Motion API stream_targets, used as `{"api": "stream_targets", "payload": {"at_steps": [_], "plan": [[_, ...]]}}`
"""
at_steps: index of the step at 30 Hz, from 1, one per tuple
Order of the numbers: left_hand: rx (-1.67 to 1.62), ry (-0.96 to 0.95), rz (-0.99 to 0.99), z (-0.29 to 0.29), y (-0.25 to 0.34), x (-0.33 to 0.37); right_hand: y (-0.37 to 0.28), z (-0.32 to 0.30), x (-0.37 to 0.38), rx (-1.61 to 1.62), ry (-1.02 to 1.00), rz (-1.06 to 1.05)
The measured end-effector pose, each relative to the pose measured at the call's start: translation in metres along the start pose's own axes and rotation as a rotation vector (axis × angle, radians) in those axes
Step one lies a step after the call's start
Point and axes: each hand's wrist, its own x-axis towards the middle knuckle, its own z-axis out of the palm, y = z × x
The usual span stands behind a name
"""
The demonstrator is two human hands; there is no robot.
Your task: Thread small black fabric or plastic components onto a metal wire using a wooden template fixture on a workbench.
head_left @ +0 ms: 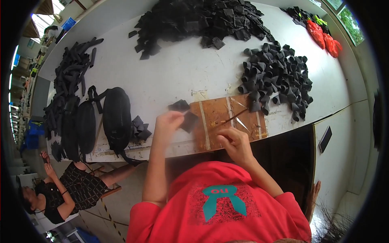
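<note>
My left hand (170, 122), a little blurred, pinches a small black fabric square (189, 122) at the left edge of a brown wooden board (214, 111). Just behind it another black piece (179, 106) lies on the table. Over the front of the board is my right hand (235, 142), its fingers curled closed; whatever they may hold is hidden. A thin brown stick (236, 116) lies across the board beyond that hand, apart from its fingers as far as I can see. Pale strips of tape run across the board.
Rolled black pieces (279, 73) cover the right of the white table (109, 67). Flat black squares (202, 20) are heaped at the back. Black pouches (116, 113) and black strips (73, 69) lie at left. Red bags (320, 36) lie far right. Another person (60, 194) sits at left.
</note>
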Motion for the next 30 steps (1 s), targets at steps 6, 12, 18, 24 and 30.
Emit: {"api": "stream_targets", "payload": {"at_steps": [6, 12, 18, 24, 30], "plan": [[0.063, -0.375, 0.038, 0.037, 0.033, -0.026, -0.007, 0.013, 0.015, 0.845, -0.321, 0.433], [-0.585, -0.137, 0.086, 0.074, 0.015, -0.070, -0.005, 0.006, 0.000, 1.343, 0.015, 0.645], [-0.424, -0.113, 0.027, 0.096, 0.006, -0.077, -0.001, 0.009, -0.006, 1.440, 0.101, 0.664], [-0.455, -0.126, -0.016, 0.094, 0.013, -0.073, -0.001, 0.002, -0.008, 1.399, 0.031, 0.632], [-0.197, -0.069, 0.060, 0.094, 0.023, -0.075, -0.013, -0.004, -0.018, -0.107, 0.430, -0.196]]}}
